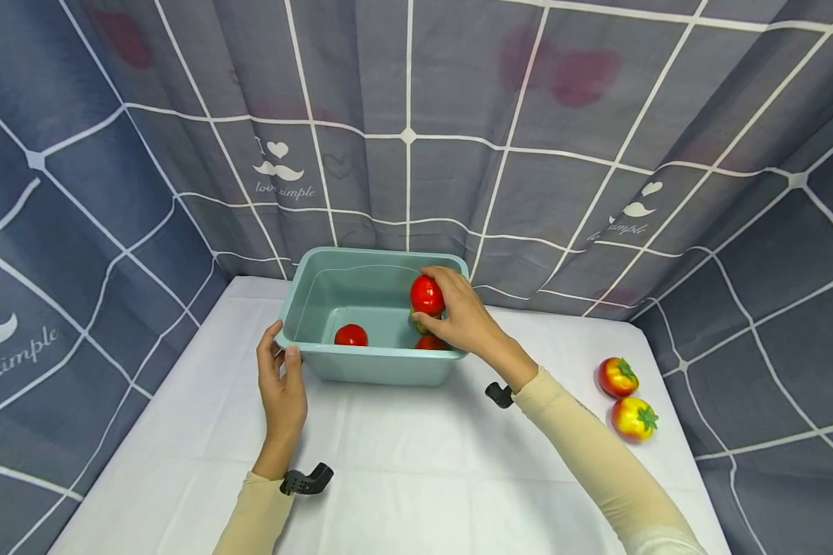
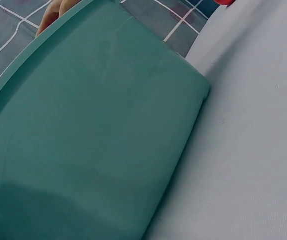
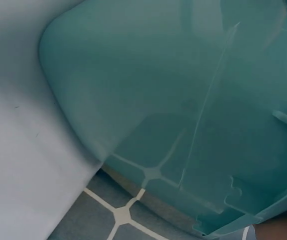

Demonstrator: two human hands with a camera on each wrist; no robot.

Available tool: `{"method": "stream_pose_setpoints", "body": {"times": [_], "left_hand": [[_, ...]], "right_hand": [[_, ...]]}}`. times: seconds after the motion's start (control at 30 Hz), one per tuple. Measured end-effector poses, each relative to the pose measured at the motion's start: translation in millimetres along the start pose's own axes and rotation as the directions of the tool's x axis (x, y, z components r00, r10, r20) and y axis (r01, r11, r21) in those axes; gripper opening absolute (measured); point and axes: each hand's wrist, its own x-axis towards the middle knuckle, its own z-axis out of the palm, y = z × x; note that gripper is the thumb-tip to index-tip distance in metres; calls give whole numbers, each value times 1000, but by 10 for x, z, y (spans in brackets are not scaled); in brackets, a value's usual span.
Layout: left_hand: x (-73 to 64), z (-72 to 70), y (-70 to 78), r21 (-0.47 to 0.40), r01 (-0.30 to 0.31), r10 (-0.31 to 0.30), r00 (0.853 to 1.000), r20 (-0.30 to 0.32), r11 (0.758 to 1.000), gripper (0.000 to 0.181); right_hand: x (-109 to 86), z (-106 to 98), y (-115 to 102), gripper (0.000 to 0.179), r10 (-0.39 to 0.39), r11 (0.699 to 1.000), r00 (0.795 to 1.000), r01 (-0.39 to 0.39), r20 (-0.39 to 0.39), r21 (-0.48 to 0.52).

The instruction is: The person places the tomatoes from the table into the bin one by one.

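My right hand (image 1: pixel 461 312) reaches over the right end of a pale green plastic bin (image 1: pixel 375 365) and grips a shiny red tomato (image 1: pixel 426 294) between thumb and fingers. Below it, partly hidden by the thumb, is a tomato with green on it (image 1: pixel 419 317). Another red tomato (image 1: pixel 430 342) shows just behind the front rim, and one more tomato (image 1: pixel 350 334) lies left of centre in the bin. My left hand (image 1: pixel 282 389) holds the bin's front left corner, thumb at the rim. In the left wrist view, my right hand (image 2: pixel 58 11) shows over the rim.
Two red and yellow tomatoes with green leaves, a redder tomato (image 1: pixel 618 377) and a yellower tomato (image 1: pixel 635 419), sit on the white cloth (image 1: pixel 403 462) at the right. A grey checked curtain (image 1: pixel 361 92) rises close behind the bin and along both sides.
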Motion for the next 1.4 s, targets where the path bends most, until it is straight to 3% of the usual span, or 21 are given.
{"method": "stream_pose_setpoints", "body": {"times": [0.53, 0.77, 0.93, 1.1, 1.27, 1.4], "left_hand": [[-5, -4, 2, 9, 3, -3, 1000, 4, 1000, 50], [-8, -4, 13, 9, 12, -12, 1000, 8, 1000, 51], [-13, -5, 19, 6, 6, -6, 1000, 8, 1000, 51], [-18, -8, 18, 13, -8, 8, 1000, 5, 1000, 51], [-18, -8, 21, 23, 1, -1, 1000, 1, 1000, 51], [-14, -2, 18, 21, 4, -4, 1000, 9, 1000, 50]], "right_hand": [[-16, -26, -68, 75, -27, 999, 1000, 28, -9, 29], [-193, -60, 74, 72, 22, 997, 998, -18, -52, 71], [-395, -131, 232, 67, 59, 992, 989, -42, -138, 122], [-666, -219, 402, 62, 117, 988, 963, -87, -241, 129], [-1001, -287, 696, 59, 181, 983, 924, -155, -338, 101], [-1403, -394, 976, 59, 291, 956, 865, -275, -407, 100]]}}
